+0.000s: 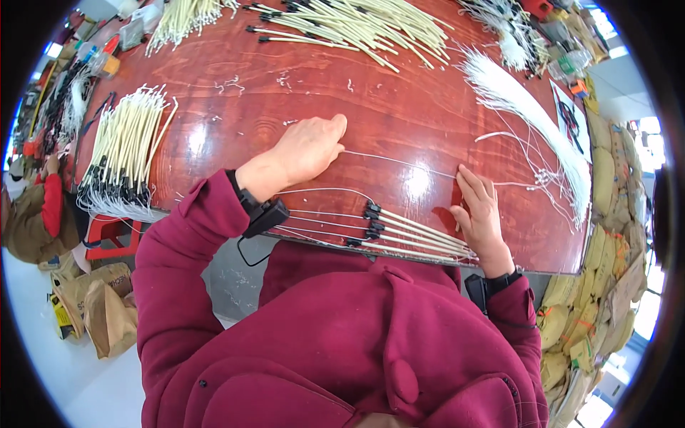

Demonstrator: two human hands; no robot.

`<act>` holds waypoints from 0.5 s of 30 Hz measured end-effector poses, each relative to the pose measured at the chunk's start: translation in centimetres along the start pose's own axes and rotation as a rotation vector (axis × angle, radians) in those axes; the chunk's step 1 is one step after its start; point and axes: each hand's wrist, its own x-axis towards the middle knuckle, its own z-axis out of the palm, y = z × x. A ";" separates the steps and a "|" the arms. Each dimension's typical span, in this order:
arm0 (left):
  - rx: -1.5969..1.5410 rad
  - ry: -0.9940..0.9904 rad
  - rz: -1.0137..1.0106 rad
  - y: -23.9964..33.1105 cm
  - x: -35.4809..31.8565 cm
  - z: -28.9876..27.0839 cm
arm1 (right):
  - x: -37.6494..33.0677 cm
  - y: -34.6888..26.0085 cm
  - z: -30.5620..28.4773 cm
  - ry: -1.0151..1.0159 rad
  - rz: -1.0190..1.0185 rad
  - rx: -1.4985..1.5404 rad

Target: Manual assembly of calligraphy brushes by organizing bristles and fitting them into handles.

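Note:
A thin white cord (399, 161) runs across the red-brown table. My left hand (305, 151) is closed on its left end, thumb and fingers pinched together. My right hand (479, 212) lies with fingers stretched out and thumb apart, its fingertips touching the cord against the tabletop. Between my hands and the near edge lies a small row of pale yellow rods (421, 235) with black end pieces. Thin white cords trail left from those black ends, passing below my left wrist. The cord under my right fingertips seems to continue toward a long bundle of white cords (539, 118) at the right.
Finished-looking rods with black ends stand bunched at the left (128, 135). A large pile of loose rods (357, 28) covers the far middle. Thread scraps (232, 85) dot the table (399, 100). A red stool (110, 239) and a co-worker's red sleeve (51, 207) are left; stacked sacks (592, 278) line the right.

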 end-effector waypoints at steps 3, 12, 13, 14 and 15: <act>0.152 0.052 -0.073 -1.2 2.6 -3.0 | 0.1 0.1 -0.2 0.007 -0.007 0.035; 0.644 0.506 0.226 -9.8 14.1 -4.0 | 0.1 -0.2 -0.2 0.049 -0.016 0.083; 0.645 0.500 0.245 -10.2 14.2 -4.0 | 0.2 -0.1 0.0 0.050 -0.021 0.085; 0.646 0.495 0.263 -10.5 14.2 -4.0 | 0.2 0.0 0.1 0.062 -0.022 0.082; 0.652 0.497 0.258 -10.9 14.0 -4.0 | 0.3 0.1 0.2 0.073 -0.024 0.079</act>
